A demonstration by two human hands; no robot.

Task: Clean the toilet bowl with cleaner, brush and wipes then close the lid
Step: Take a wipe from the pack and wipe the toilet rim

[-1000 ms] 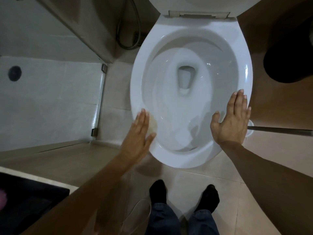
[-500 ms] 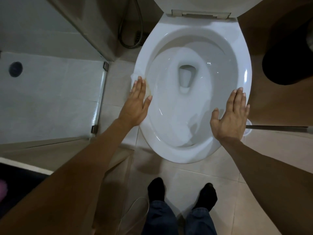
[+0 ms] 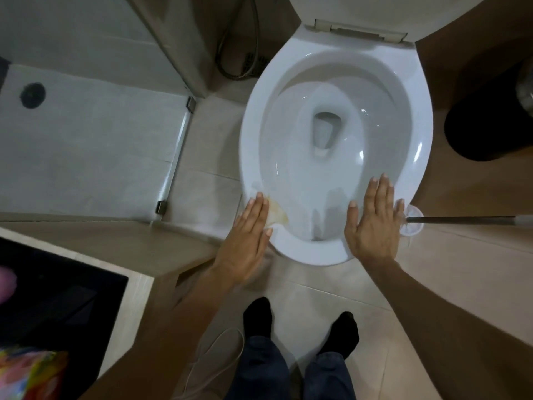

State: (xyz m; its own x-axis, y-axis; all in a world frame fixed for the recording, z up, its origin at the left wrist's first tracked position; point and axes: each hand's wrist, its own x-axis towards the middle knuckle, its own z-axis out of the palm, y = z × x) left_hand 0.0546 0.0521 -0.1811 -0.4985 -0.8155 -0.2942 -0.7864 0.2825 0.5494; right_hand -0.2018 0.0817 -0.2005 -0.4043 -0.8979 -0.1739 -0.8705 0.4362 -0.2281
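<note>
While the left hand (image 3: 251, 226), fingers flat, presses a stained wipe (image 3: 275, 216) on the toilet bowl rim (image 3: 248, 157) at lower centre, the right hand (image 3: 373, 223) rests flat and empty opposite; I would fold the wipe clean-side down and keep even pressure.

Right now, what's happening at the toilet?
A person stands over the open toilet bowl with the lid still raised. The left hand presses flat on a yellow-stained wipe on the near left rim; that hand is blurred, which suggests wiping. The right hand lies flat and empty on the near right rim. A long-handled tool, probably the brush, rests on the floor just right of the bowl, untouched.
</note>
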